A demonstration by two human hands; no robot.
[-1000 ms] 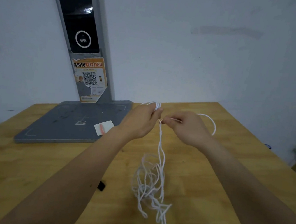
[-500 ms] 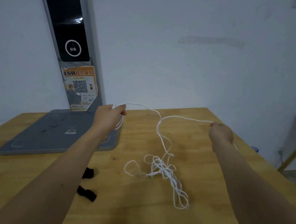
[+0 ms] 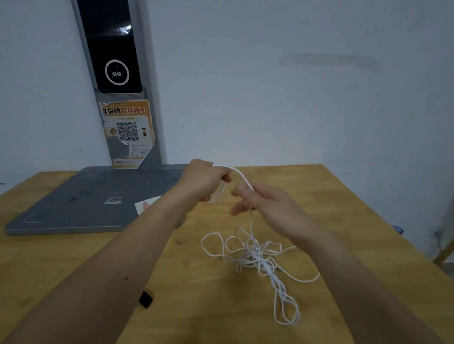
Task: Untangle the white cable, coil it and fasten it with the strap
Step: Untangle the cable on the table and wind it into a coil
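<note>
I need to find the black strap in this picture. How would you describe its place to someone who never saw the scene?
Start at the wooden table and follow the person's left forearm toward the camera. The black strap lies on the tabletop, peeking out from the right edge of that forearm, to the left of the white cable. It is the only small dark piece on the wood.

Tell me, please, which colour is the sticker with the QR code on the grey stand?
Mostly orange, with a white panel around the black QR code; seen in the head view.

head camera looks forward and down, close over the table [image 3: 33,276].
</note>
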